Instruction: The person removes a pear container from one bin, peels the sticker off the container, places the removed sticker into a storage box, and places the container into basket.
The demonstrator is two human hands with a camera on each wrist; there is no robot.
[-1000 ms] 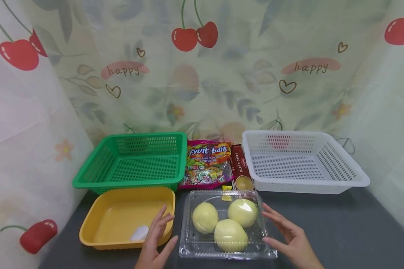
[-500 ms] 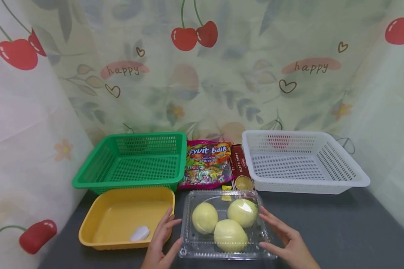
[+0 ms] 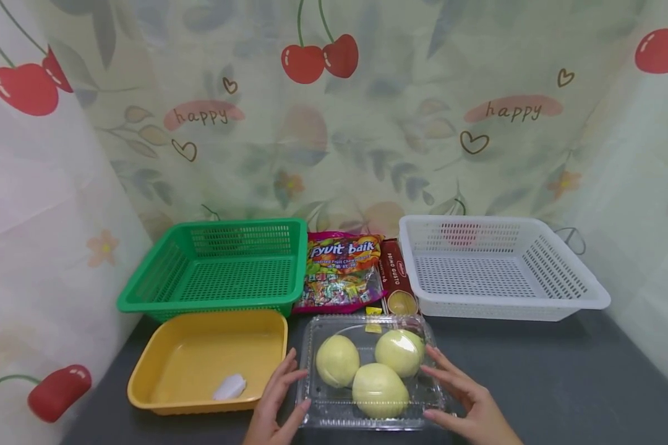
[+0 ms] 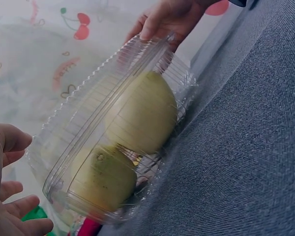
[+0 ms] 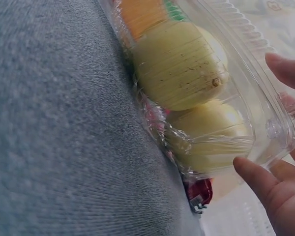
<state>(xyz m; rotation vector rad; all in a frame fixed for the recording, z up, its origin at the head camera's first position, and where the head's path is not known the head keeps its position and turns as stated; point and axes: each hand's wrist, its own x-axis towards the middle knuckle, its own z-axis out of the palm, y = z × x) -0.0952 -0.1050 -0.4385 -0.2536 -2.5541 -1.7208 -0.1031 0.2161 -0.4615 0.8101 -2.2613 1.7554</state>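
A clear plastic clamshell box (image 3: 325, 411) with three round, pale yellow-green fruits (image 3: 380, 390), which look like small melons, lies on the dark table. My left hand (image 3: 275, 405) is at the box's left side, fingers spread and slightly bent; in the left wrist view its fingertips (image 4: 24, 140) stand close to the box's end. My right hand (image 3: 470, 402) is at the right side, with fingertips overlapping the box's edge in the head view. In the right wrist view one fingertip (image 5: 242, 164) appears to touch the plastic. Neither hand grips the box.
A yellow tray (image 3: 200, 346) with a small white object (image 3: 230, 387) stands left of the box. Behind are a green basket (image 3: 211, 303), a candy bag (image 3: 342, 272), a dark red packet (image 3: 398, 278) and a white basket (image 3: 506, 301). A cherry-print curtain (image 3: 334, 154) hangs at the back.
My left hand has moved right, from over the yellow tray's edge to the box's left side. My right hand has shifted slightly left against the box. The box stays in place.
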